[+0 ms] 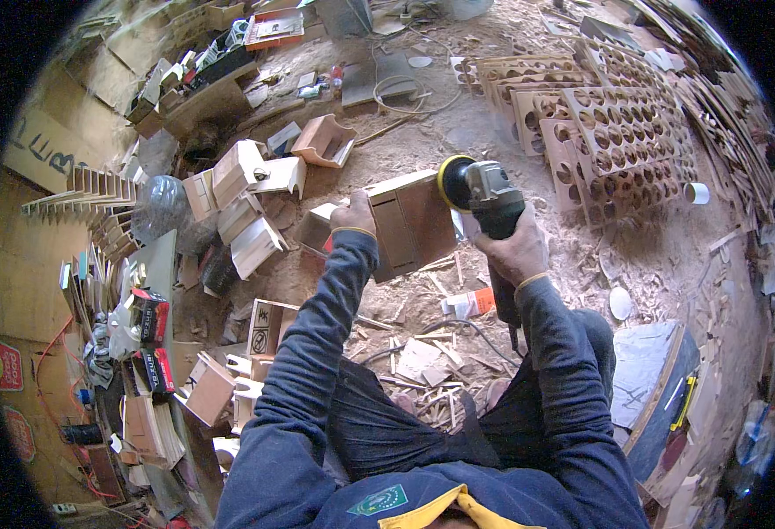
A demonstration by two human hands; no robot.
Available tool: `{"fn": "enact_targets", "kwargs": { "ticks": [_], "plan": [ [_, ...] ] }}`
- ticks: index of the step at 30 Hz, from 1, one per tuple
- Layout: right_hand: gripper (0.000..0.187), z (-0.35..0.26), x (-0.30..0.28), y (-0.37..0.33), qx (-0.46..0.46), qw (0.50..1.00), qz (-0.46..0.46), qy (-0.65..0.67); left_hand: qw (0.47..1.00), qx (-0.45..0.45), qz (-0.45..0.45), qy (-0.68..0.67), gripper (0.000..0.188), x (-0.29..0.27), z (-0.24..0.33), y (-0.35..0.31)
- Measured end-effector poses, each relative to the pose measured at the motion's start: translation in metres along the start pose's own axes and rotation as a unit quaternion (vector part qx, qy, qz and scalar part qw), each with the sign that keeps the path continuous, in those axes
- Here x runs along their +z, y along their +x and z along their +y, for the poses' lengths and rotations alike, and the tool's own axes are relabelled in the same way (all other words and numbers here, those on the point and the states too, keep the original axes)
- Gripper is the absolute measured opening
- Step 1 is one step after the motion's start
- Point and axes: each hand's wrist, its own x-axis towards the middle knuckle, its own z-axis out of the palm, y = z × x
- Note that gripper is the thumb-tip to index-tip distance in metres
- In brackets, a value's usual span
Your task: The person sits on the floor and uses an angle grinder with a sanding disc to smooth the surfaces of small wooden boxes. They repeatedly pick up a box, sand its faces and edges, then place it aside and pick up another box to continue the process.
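Observation:
My left hand (355, 214) is closed on the left upper edge of a brown wooden box (412, 227), held up in front of me with a dark line across its side. My right hand (519, 249) is wrapped round the grip of an angle grinder (494, 196) with a grey head and black body. Its yellow-rimmed disc (450, 183) stands upright at the right end of the box, touching or nearly touching it. Below my hand the grinder's rear hangs down beside my right forearm. Part of the box's left end is hidden behind my left hand.
Left of me are several wooden boxes (255, 247). Wooden panels with rows of round holes (616, 145) stand at the far right. A dark cable (458, 323) crosses the scrap-littered floor near my feet. A blue-grey board (641, 375) lies by my right knee.

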Motion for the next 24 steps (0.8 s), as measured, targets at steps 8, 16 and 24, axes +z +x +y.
{"fn": "enact_targets", "kwargs": {
  "ticks": [8,16,24],
  "plan": [
    [0.063,0.007,-0.005,-0.003,-0.056,0.992,0.014,0.111,0.992,0.057,-0.047,-0.098,0.045,0.006,-0.018,0.026],
    [0.064,-0.024,-0.008,-0.030,-0.072,0.993,-0.052,0.080,0.950,0.262,-0.075,-0.155,0.040,-0.001,0.000,0.016],
    [0.060,-0.002,-0.021,-0.002,-0.010,0.996,0.033,0.087,0.930,0.280,-0.099,-0.219,0.041,-0.012,0.008,0.018]
  ]
}}
